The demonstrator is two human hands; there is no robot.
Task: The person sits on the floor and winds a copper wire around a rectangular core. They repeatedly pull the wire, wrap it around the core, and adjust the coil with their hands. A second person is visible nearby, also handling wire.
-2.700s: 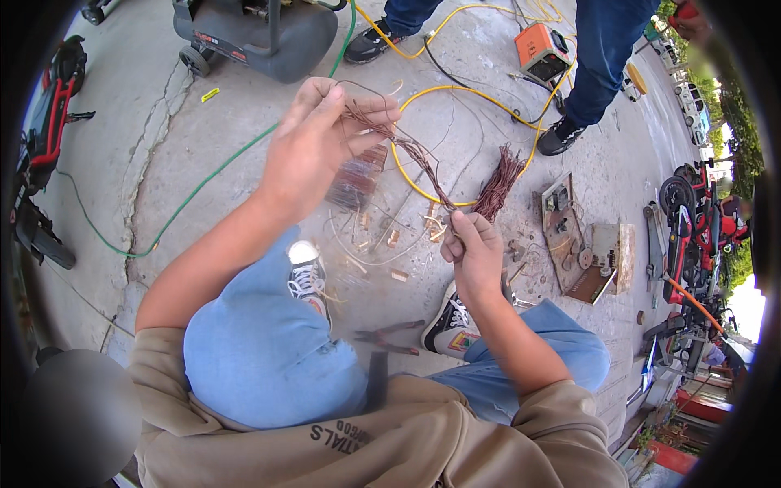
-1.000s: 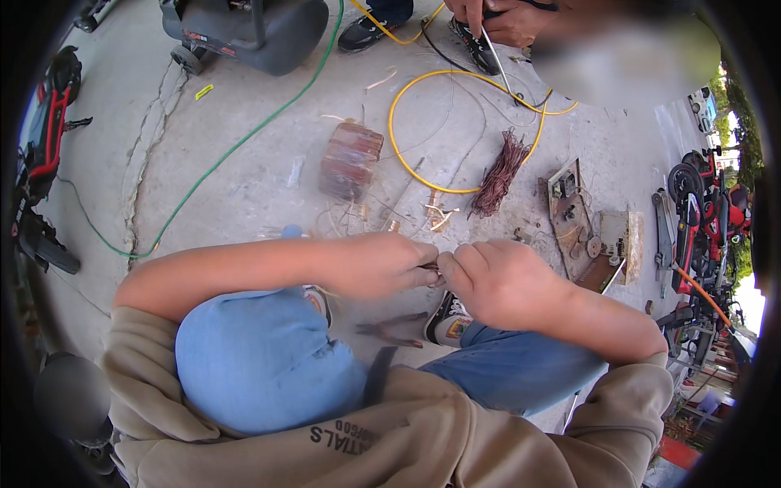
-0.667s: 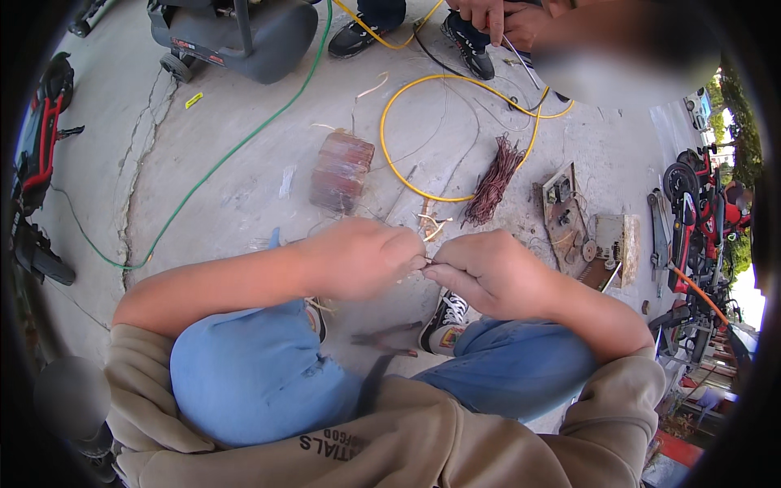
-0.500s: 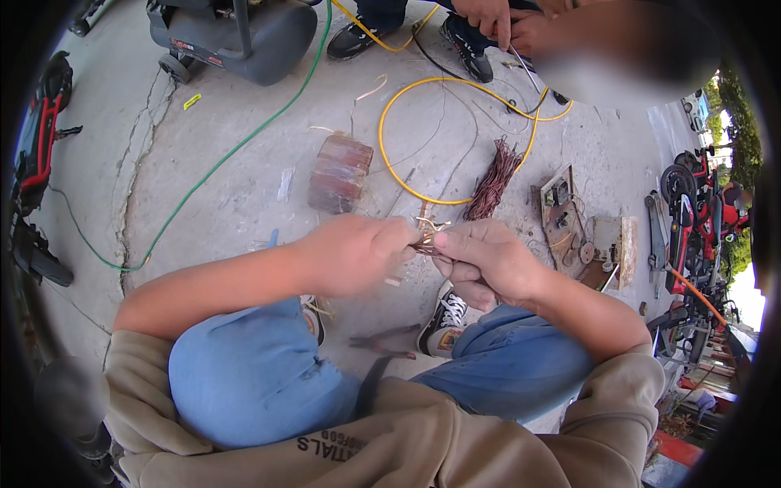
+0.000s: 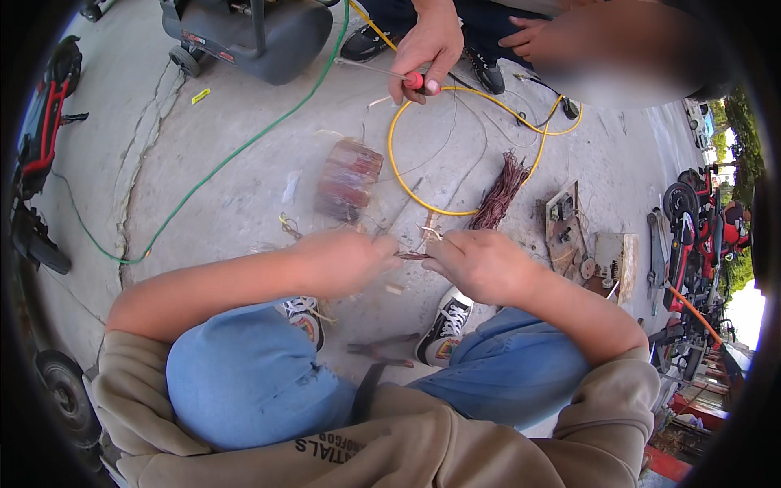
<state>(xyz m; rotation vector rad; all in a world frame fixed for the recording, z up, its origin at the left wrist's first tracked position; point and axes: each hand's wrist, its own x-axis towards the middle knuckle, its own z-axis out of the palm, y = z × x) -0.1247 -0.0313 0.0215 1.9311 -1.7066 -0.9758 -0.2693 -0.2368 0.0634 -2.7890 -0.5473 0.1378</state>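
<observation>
Left hand (image 5: 355, 260), right hand (image 5: 484, 264) closed, gripping brown wires (image 5: 413, 256) between them, forearms (image 5: 213, 282) angled inward.

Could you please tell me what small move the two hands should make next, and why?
Perhaps a slight twist of the right hand while the left hand holds steady: both appear to grip the same brown wires, with only a short stretch showing between them.

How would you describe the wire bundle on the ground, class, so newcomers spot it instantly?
Find the big yellow loop. At its lower right lies the reddish-brown wire bundle. Unlike the brown wire between the left hand and right hand, it is a thick, many-stranded bunch on the ground.
</observation>
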